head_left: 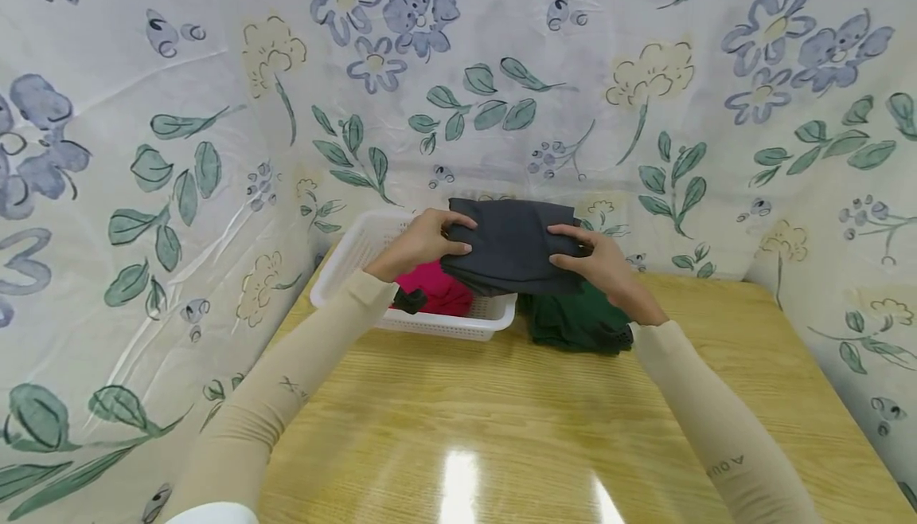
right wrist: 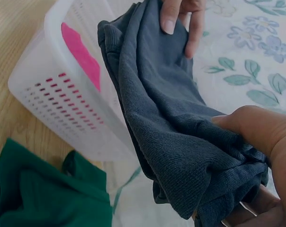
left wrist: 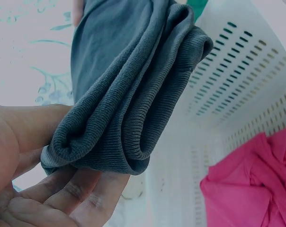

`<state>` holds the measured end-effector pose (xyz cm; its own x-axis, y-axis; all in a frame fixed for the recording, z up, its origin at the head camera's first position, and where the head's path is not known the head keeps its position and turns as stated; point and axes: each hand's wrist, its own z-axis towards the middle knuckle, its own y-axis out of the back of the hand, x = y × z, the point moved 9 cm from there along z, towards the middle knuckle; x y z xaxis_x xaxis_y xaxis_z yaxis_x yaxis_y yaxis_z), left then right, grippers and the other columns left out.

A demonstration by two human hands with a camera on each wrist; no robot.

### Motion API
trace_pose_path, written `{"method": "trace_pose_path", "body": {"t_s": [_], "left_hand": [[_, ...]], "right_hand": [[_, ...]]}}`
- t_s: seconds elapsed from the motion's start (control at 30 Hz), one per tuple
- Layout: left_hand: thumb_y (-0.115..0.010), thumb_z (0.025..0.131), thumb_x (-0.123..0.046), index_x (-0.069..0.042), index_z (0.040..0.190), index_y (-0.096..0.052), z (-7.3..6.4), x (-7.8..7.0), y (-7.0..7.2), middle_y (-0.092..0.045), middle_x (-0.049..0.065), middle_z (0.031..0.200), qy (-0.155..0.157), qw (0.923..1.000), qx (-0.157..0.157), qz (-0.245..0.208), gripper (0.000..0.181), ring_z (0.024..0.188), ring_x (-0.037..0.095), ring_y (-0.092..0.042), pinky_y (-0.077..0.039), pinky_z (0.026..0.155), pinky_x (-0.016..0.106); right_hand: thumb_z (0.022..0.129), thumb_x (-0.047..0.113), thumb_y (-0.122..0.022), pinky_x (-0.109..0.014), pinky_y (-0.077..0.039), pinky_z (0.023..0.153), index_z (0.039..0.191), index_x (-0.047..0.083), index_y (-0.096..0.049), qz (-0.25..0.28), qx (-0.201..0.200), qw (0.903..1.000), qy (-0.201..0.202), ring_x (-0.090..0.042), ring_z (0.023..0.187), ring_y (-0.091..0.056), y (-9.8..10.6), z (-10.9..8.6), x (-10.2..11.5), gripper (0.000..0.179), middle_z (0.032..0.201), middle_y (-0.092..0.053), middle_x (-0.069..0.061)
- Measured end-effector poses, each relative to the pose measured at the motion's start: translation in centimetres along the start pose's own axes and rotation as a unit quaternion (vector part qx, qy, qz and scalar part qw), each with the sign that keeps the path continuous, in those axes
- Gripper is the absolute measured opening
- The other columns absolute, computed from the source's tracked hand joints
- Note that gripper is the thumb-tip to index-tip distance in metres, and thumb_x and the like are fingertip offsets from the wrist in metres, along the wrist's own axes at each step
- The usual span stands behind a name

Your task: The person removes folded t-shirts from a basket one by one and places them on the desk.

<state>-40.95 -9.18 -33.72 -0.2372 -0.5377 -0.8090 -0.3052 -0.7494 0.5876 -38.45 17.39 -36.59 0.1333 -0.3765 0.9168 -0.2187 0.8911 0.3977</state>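
Dark cloth (head_left: pixel 512 241) gripped in both hands (head_left: pixel 424 239) (head_left: pixel 605 265) above wood-grain table (head_left: pixel 544 404); floral sheeting (head_left: pixel 473 38) behind.

Arms (head_left: pixel 301 385) (head_left: pixel 716 408) extended forward, hands (head_left: pixel 428 237) (head_left: pixel 600 261) apart, both gripping

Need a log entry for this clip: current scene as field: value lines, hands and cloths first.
left hand: grips one end of the dark cloth
right hand: grips the opposite end
dark cloth: folded in layers, held up off the table
pink cloth: loosely bunched in the basket
green cloth: on the table, right of the basket
basket: white, perforated walls
table: wood-grained, glossy
backdrop: floral print
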Motion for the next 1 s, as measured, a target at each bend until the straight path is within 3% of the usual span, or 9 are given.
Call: {"method": "trace_pose_path", "body": {"t_s": [0.43, 0.67, 1.0], "left_hand": [[-0.076, 0.094, -0.008, -0.011, 0.134, -0.069, 1.1, -2.0, -3.1, -0.058, 0.014, 0.135, -0.022, 0.9996, 0.004, -0.016, 0.041, 0.107, 0.028, -0.063, -0.059, 0.084, 0.034], [-0.077, 0.093, -0.009, -0.012, 0.134, -0.069, 1.8, -3.4, -5.1, -0.059, 0.014, 0.132, -0.037, 0.9992, 0.013, -0.001, 0.042, 0.102, 0.028, -0.064, -0.059, 0.082, 0.034], [-0.078, 0.093, -0.012, -0.015, 0.134, -0.070, 3.3, -4.8, -7.7, -0.058, 0.012, 0.133, -0.052, 0.9982, 0.010, 0.028, 0.041, 0.102, 0.026, -0.061, -0.057, 0.079, 0.033]], "right_hand": [[0.098, 0.019, -0.074, -0.055, -0.047, 0.105, 0.150, 0.020, -0.056, 0.009, -0.023, 0.9996, 0.009, -0.036, 0.140, -0.046, 3.5, -1.6, -1.8, 0.056, 0.164, -0.033, -0.012], [0.098, 0.020, -0.074, -0.056, -0.041, 0.110, 0.151, 0.016, -0.055, 0.027, -0.035, 0.9990, -0.006, -0.036, 0.145, -0.039, 5.3, -2.7, -3.3, 0.057, 0.164, -0.032, -0.013], [0.100, 0.025, -0.071, -0.055, -0.044, 0.108, 0.153, 0.020, -0.053, 0.021, -0.037, 0.9990, -0.011, -0.038, 0.146, -0.037, 7.6, -3.8, -4.8, 0.056, 0.166, -0.028, -0.014]]}}
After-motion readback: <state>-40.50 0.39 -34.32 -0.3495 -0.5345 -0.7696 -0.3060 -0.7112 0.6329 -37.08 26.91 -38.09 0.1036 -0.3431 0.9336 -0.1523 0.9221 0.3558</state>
